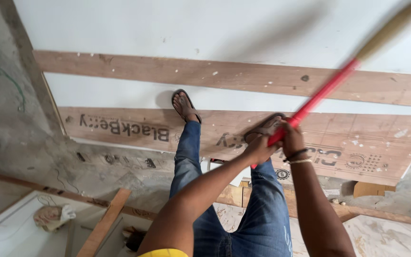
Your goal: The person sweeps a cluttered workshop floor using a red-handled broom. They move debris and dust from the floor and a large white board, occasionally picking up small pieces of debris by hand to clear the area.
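Gripping: both hands close around 1 red handle (317, 97), low centre-right of the frame.
Left hand (259, 148): fingers wrapped tight on the lower end of the handle, grip fully closed on it, arm reaching up from the bottom centre.
Right hand (292, 138): closed on the same handle just above and touching the left hand; dark and pale bands circle the wrist.
Handle: runs diagonally from the hands toward the upper right corner, where it turns into a blurred tan length (390, 29); what sits at its far end I cannot tell.
Legs: 2 in blue jeans (262, 214), feet in brown sandals (185, 105).
Feet: the sandal at centre rests on the edge of a plywood sheet (357, 143); the other sandal is partly hidden behind the hands.
Surface: white board (191, 28) crossed by 1 long wooden strip (215, 74).
Lower left: a loose wooden batten (105, 221) and a crumpled cloth (51, 216), well apart from the hands.
Left edge: grey concrete (5, 119).
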